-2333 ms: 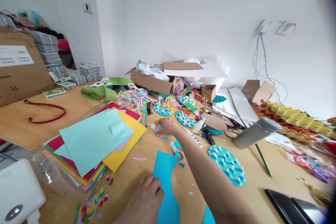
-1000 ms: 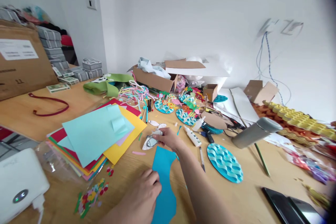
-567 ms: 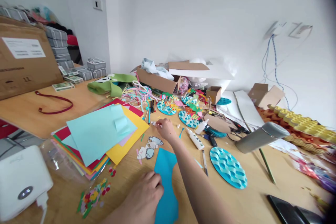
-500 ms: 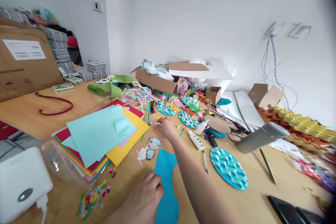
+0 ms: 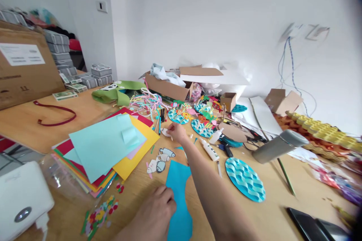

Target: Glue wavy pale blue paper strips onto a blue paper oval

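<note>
My left hand [image 5: 158, 209] rests low in the head view, fingers curled against the left edge of a blue sheet of paper [image 5: 178, 203]; its fingertips are partly hidden. Farther off, my right hand [image 5: 178, 132] pinches a small white paper fish [image 5: 164, 131] by its right end. Between the two hands lie several cut-out paper fish [image 5: 160, 158] with dark outlines. Right of my forearm are a white glue bottle [image 5: 210, 150], a pen [image 5: 219, 169] and a blue oval with pale wavy strips [image 5: 245, 179].
A stack of coloured paper [image 5: 102, 147] lies left, with paper scraps [image 5: 100, 214] nearer me. Decorated ovals [image 5: 202, 128] and cardboard boxes [image 5: 166, 86] crowd the back. At right stand a grey flask [image 5: 278, 147] and egg trays [image 5: 319, 130]; a phone [image 5: 305, 224] lies near.
The white fish now shows more clearly in my right fingers, which have closed at its right end. A small blue scrap shows beside that forearm. My left hand stays put; the view has shifted slightly.
</note>
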Demonstrator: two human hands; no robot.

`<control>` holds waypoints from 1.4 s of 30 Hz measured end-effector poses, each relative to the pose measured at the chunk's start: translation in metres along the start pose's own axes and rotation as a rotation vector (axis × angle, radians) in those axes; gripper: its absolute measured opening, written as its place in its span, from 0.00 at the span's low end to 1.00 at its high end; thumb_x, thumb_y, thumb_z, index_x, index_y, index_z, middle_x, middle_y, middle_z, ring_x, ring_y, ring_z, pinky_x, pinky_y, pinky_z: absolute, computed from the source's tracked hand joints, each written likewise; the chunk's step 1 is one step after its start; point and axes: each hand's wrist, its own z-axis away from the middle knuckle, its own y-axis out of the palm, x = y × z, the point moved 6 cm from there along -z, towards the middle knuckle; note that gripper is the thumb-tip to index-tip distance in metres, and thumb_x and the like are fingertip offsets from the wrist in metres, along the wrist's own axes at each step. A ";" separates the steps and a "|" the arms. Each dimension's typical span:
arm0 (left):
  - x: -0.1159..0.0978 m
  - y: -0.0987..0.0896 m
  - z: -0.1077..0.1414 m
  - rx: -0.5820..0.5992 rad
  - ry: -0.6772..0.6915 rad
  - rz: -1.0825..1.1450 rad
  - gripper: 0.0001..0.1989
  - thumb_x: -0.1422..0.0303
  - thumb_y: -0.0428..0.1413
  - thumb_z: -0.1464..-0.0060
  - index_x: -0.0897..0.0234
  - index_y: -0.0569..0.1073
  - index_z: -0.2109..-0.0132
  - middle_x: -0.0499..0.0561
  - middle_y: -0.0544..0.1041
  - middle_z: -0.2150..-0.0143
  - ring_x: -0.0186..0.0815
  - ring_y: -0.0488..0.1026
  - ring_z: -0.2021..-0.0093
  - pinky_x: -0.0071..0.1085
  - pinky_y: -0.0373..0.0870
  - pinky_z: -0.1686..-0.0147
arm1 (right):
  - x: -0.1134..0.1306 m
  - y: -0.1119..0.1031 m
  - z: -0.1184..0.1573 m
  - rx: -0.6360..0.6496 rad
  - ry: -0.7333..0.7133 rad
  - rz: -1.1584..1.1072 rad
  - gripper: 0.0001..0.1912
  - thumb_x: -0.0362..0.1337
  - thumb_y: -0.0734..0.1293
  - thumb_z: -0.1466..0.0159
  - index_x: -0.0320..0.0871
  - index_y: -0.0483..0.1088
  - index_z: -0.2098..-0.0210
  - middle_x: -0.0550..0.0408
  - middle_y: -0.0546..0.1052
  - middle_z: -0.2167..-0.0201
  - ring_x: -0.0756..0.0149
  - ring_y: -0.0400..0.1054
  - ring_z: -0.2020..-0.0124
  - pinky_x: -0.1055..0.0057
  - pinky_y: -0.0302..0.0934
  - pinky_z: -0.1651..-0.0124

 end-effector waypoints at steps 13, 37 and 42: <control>0.000 0.000 0.003 0.015 -0.037 0.006 0.16 0.83 0.47 0.49 0.63 0.74 0.61 0.53 0.72 0.55 0.41 0.65 0.52 0.36 0.65 0.54 | -0.031 -0.027 0.086 0.183 -0.148 -0.417 0.06 0.35 0.71 0.46 0.40 0.76 0.69 0.59 0.75 0.78 0.71 0.67 0.77 0.75 0.59 0.74; -0.013 -0.005 -0.028 0.022 -0.053 -0.323 0.20 0.82 0.45 0.46 0.69 0.75 0.53 0.62 0.70 0.40 0.50 0.63 0.37 0.46 0.62 0.39 | -0.051 -0.039 0.129 0.037 -0.119 -0.049 0.11 0.24 0.66 0.44 0.41 0.77 0.66 0.53 0.80 0.69 0.66 0.73 0.66 0.75 0.62 0.65; -0.008 -0.009 -0.026 0.021 -0.004 -0.283 0.19 0.84 0.44 0.46 0.69 0.75 0.55 0.62 0.71 0.42 0.48 0.65 0.40 0.45 0.64 0.42 | -0.044 -0.021 0.133 0.173 -0.169 0.014 0.07 0.26 0.71 0.46 0.42 0.76 0.69 0.56 0.79 0.71 0.66 0.72 0.68 0.75 0.60 0.66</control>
